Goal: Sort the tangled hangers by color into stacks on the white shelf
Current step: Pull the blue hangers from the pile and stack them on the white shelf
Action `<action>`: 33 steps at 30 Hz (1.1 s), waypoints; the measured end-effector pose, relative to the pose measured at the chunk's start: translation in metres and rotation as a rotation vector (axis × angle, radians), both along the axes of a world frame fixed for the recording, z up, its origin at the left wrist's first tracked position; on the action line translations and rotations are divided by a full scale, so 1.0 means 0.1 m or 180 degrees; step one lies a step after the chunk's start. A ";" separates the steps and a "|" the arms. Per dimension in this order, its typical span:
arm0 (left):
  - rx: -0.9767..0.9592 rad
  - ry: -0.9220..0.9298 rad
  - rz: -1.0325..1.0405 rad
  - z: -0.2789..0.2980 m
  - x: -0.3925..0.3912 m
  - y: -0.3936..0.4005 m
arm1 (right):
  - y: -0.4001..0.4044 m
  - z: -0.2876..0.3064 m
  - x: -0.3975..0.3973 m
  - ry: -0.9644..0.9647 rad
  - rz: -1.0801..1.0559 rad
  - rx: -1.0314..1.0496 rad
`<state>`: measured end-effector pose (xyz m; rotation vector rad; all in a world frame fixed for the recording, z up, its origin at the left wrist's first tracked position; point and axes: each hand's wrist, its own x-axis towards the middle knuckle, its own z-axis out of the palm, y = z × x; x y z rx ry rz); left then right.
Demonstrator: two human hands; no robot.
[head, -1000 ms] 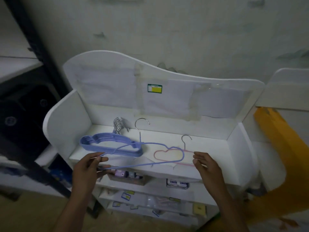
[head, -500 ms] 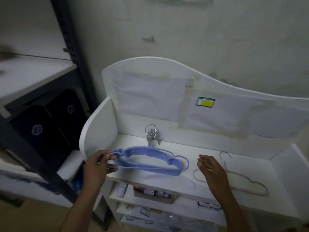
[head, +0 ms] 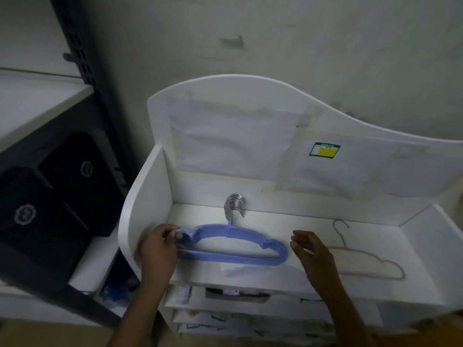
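A stack of blue hangers (head: 250,236) lies flat on the top board of the white shelf (head: 275,216), its bunched metal hooks (head: 235,205) pointing toward the back wall. My left hand (head: 157,251) pinches the stack's left end with thumb and fingers. My right hand (head: 313,251) hovers just right of the stack's right end, fingers spread, touching nothing. A single pink hanger (head: 368,264) lies alone on the right part of the same board, its hook toward the back.
The shelf has a tall curved back panel (head: 250,116) with taped paper and a yellow-green label (head: 325,149). Lower tiers (head: 238,296) hold small boxes and papers. A dark metal rack (head: 82,46) with black cases (head: 50,196) stands to the left.
The loose blue hanger I held a second ago now rests on the blue stack. My right hand has let go and drawn slightly away. The view has shifted left and closer.
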<state>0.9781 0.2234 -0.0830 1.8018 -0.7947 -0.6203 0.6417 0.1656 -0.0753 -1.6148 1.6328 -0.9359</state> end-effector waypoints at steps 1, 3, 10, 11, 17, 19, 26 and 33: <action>0.0050 -0.0271 -0.0017 0.04 0.00 0.00 | -0.02 0.00 0.03 0.0029 -0.0012 -0.0003; 0.0069 -0.0842 -0.0006 0.12 -0.03 0.03 | -0.05 -0.01 0.09 0.0090 0.0003 0.0001; 0.0083 -0.1673 -0.0526 -0.01 0.03 0.03 | -0.06 -0.08 0.22 0.0369 0.0393 0.0107; 0.0149 -0.1567 -0.0582 0.00 0.05 0.02 | -0.05 -0.08 0.24 0.0509 0.0502 0.0095; 0.0756 -0.1244 -0.0675 -0.01 0.06 -0.07 | -0.10 -0.03 0.25 0.0962 0.0502 -0.0153; 0.0853 -0.1354 -0.0733 0.00 0.06 -0.08 | -0.13 -0.01 0.25 0.1087 0.0491 -0.0154; 0.0853 -0.1347 -0.0955 -0.05 0.10 -0.16 | -0.21 0.00 0.28 0.1374 0.0723 0.0052; 0.0907 -0.1285 -0.0985 -0.09 0.14 -0.24 | -0.32 -0.10 0.28 0.1681 0.0712 0.0068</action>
